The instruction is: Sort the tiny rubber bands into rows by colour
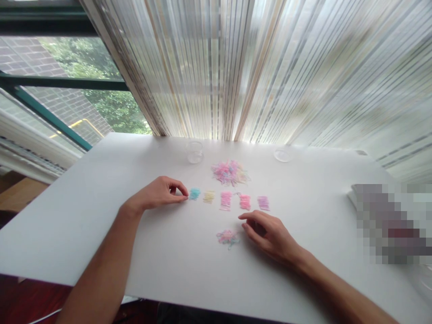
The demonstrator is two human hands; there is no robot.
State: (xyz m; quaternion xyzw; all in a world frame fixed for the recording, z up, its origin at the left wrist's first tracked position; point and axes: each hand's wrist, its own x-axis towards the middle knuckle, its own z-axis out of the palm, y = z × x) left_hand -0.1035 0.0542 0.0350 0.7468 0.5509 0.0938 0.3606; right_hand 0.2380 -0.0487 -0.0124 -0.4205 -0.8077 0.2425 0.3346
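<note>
My left hand is at the left end of a row of small groups, its thumb and index finger pinched together right beside the blue group. Whatever is between those fingertips, if anything, is too small to make out. The pieces are slim and pastel, much like paper clips. To the right lie a yellow group, a light pink group, a deeper pink group and a purple group. My right hand hovers or rests below the pink groups, thumb and index finger apart, near a small mixed heap.
A larger mixed heap lies behind the row on the white table. Farther back are a clear round container and a clear lid or shallow dish. A blurred-out object is at the right. Striped curtains hang behind.
</note>
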